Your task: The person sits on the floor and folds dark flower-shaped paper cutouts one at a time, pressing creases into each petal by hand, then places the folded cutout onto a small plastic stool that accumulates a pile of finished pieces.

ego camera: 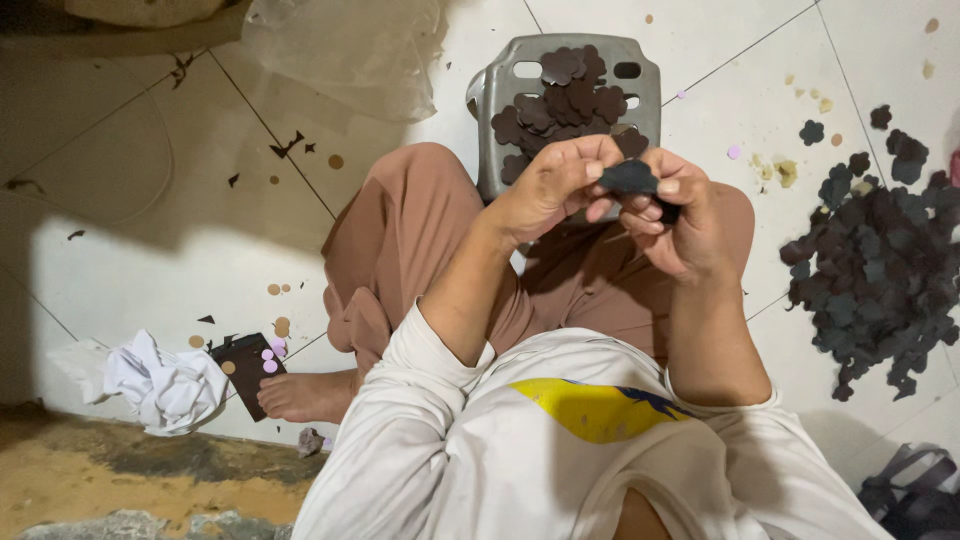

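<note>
A person sat on a white tiled floor [130, 280], seen from above, with both hands raised over the lap.

At the near left lay a crumpled white cloth [160, 385], and just to its right a dark brown sheet [243, 372] dotted with small pale circles, touching the person's bare foot [308, 395]. Scraps and paper dots were scattered over the tiles. A clear plastic bag [345, 50] lay at the far left.

In the centre, the left hand [548, 185] and the right hand [680, 215] met around one dark flower-shaped cutout [630, 177]. The left thumb and fingertips pinched its left edge; the right fingers curled closed around its right side and what lay beneath. Just beyond the hands stood a grey plastic stool [500, 95] with a small heap of brownish cutouts [565, 100] on its seat. On the floor at the right lay a much larger heap of dark cutouts [880, 270].

The step in hand seemed to be separating or working a single piece held between both hands. The next move would likely call for a fine fingertip grip to avoid tearing or creasing it.

It was hard to tell whether the right hand held one piece or a small stack, since the fingers covered it. The stool's near edge was hidden behind the hands. A dark strap-like object [905, 490] at the near right corner was cut off and unclear.
</note>
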